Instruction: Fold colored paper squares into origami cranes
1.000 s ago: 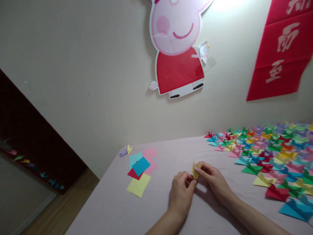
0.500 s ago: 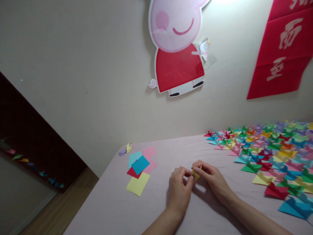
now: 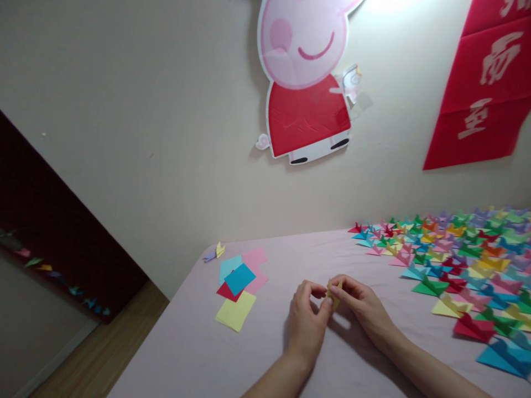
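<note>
A small piece of folded yellow paper [image 3: 337, 298] is held just above the pale pink table cover [image 3: 286, 265]. My right hand [image 3: 357, 301] pinches it from the right between thumb and fingers. From the left, my left hand [image 3: 310, 315] has its thumb and index finger at the paper's left edge, gripping it. The fingers hide part of the paper, so its exact folds cannot be made out. Left of my hands lie loose square sheets: a yellow sheet [image 3: 236, 312], a blue sheet [image 3: 239, 279], a red sheet [image 3: 227, 291] and pink sheets [image 3: 255, 256].
Rows of folded paper cranes [image 3: 452, 284] in many colours cover the right side of the table. Two small folded pieces [image 3: 219, 250] sit at the far left corner. Behind stands a wall with a pig cutout [image 3: 309, 119] and a red banner [image 3: 477, 88].
The yellow paper has turned slightly and looks narrower, with my left thumb pressed closer against it. The whole view has shifted a little.
</note>
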Available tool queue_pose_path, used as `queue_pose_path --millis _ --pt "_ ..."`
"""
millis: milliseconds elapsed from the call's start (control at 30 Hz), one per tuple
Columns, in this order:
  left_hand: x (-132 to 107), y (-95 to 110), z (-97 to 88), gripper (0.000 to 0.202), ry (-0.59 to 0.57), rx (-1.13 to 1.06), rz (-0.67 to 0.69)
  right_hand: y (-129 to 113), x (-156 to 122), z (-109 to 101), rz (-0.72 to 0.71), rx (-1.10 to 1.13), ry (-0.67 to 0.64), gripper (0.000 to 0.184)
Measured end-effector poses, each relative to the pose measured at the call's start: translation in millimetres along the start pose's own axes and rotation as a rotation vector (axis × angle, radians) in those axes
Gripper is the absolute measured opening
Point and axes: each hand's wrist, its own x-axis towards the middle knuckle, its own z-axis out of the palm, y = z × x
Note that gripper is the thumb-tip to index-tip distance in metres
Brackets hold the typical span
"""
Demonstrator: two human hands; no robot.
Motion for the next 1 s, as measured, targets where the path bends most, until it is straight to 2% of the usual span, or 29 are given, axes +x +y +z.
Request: queue_pose_path --millis 67,200,500,633,767,900,1000 --pt "0 3 -1.5 0.012 0.052 -0.038 0.067 1 1 -2 -0.036 -0.048 0.002 0.037" --pt "-1 7 -2.7 0.009 0.089 -0.093 0.198 3 1 -3 -0.092 -0.163 -0.018 0.033" --pt "1 3 -1.8 0.005 0.092 -0.117 0.169 8 1 -5 -0.167 -0.242 -0.019 0.028" --pt "2 -1 -1.2 0.005 0.082 -0.14 0.142 8 -1 -7 -0.291 -0.316 -0.047 0.021" --pt "3 -3 -1.1 0.013 0.097 -0.155 0.139 7 -2 -7 -0.461 -0.42 -0.082 0.016" --pt "5 -5 -1.8 0.02 0.129 -0.16 0.151 9 -1 -5 -0.628 -0.504 -0.099 0.019" --pt "5 -7 -1.8 0.019 0.132 -0.156 0.157 10 1 -6 -0.699 -0.561 -0.088 0.017"
